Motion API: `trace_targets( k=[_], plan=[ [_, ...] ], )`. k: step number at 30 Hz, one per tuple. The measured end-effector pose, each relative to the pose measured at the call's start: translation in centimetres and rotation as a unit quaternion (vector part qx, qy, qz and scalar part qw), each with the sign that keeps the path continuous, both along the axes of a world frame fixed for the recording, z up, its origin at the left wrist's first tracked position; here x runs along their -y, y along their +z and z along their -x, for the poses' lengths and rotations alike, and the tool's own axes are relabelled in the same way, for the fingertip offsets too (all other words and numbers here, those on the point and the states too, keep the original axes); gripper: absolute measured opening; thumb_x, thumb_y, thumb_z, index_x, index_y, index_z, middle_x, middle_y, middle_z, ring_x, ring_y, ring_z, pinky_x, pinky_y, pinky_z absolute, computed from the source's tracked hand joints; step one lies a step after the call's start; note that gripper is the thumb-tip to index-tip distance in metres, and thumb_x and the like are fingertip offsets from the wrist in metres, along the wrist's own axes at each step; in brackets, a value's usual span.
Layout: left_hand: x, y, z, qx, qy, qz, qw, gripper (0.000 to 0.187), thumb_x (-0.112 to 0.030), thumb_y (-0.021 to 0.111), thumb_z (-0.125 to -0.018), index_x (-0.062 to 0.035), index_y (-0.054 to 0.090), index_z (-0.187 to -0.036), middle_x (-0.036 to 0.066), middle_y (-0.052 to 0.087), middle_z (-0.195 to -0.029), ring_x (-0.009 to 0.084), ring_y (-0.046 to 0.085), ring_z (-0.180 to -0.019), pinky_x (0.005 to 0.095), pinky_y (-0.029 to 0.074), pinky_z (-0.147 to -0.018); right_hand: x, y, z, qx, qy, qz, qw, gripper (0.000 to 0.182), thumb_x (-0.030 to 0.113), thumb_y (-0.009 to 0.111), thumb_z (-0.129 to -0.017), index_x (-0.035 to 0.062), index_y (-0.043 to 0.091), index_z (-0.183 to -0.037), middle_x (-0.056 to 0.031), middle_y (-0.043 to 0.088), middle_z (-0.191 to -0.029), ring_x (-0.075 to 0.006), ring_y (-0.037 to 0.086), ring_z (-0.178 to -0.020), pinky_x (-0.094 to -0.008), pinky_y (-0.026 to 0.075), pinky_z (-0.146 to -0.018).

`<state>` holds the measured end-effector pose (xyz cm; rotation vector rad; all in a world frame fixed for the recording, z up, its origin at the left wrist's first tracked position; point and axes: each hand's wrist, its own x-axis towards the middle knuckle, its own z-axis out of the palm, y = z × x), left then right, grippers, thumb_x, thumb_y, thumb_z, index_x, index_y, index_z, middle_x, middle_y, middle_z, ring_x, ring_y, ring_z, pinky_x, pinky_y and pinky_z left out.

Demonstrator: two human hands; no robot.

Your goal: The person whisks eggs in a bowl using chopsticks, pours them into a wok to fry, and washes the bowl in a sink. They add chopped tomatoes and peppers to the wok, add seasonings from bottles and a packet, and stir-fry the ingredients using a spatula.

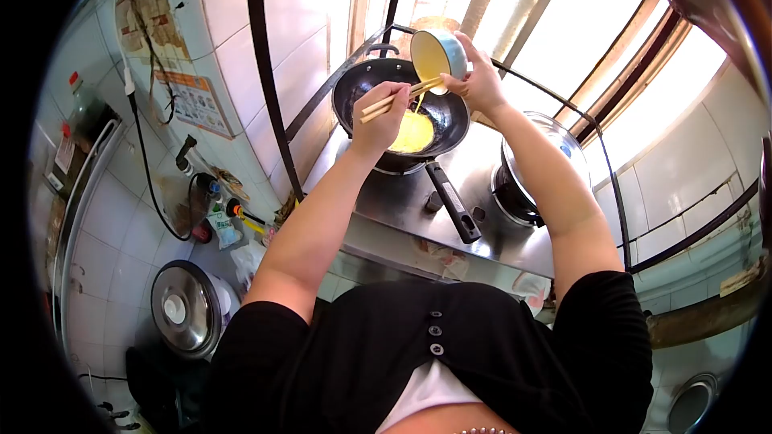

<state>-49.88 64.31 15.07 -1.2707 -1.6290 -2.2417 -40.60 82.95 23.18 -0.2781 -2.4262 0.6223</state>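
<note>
Strong daylight pours through a window point(595, 24), its panes blown out to white. Glare streaks the steel stove top point(378, 209) and glints off a round metal lid point(193, 321), while a black shirt point(354, 337) sinks into near-featureless shade. The wok point(449, 116) appears fairly crisp; fisheye distortion bows the tiled wall point(691, 137) toward blackened, rounded corners.

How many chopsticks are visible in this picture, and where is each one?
2 chopsticks: both lie side by side in the left hand, their far ends near the bowl in the right hand. Others could be hidden.
</note>
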Motion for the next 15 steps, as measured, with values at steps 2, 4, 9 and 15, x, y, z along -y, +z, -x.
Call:
trace_targets(
  k=[2,4,9,15],
  plan=[
    [0.5,-0.4,0.3,-0.022,0.043,0.01,0.999,0.019,-0.014,0.061,-0.094,0.0041,0.065,-0.097,0.009,0.069,-0.088,0.0122,0.068,-0.079,0.0226,0.054,-0.071,-0.4,0.2,0.2,0.007,-0.008,-0.03,0.999,0.08,0.033,0.076,-0.074,0.0245,0.038,-0.144,-0.0228,0.05,-0.119,-0.0316,0.06,-0.102,-0.0364,0.052,-0.086],
    [1.0,-0.2,0.0,-0.03,0.067,0.003,0.997,0.017,-0.013,0.062,-0.093,0.0034,0.066,-0.097,0.009,0.069,-0.086,0.0126,0.067,-0.077,0.0234,0.052,-0.069,-1.0,0.1,0.6,-0.002,-0.007,-0.078,0.997,0.079,0.031,0.077,-0.074,0.0234,0.039,-0.144,-0.0222,0.051,-0.12,-0.0269,0.062,-0.094,-0.0332,0.055,-0.08],
    [0.9,0.5,-0.3,-0.109,0.107,-0.025,0.988,0.01,-0.009,0.065,-0.087,0.0003,0.069,-0.089,0.013,0.066,-0.079,0.0228,0.064,-0.07,0.0307,0.05,-0.063,-0.2,1.1,0.7,0.034,-0.003,-0.084,0.996,0.081,0.035,0.076,-0.074,0.026,0.038,-0.145,-0.0212,0.052,-0.116,-0.0292,0.061,-0.094,-0.0362,0.051,-0.084],
    [2.0,1.5,-1.6,-0.139,0.102,-0.037,0.984,0.01,-0.009,0.064,-0.088,0.0007,0.067,-0.087,0.012,0.064,-0.077,0.0236,0.063,-0.068,0.0321,0.049,-0.062,0.5,1.4,0.9,0.048,-0.008,-0.102,0.994,0.082,0.038,0.075,-0.073,0.0278,0.037,-0.146,-0.0207,0.052,-0.116,-0.0345,0.06,-0.1,-0.0401,0.048,-0.09]
  ],
)
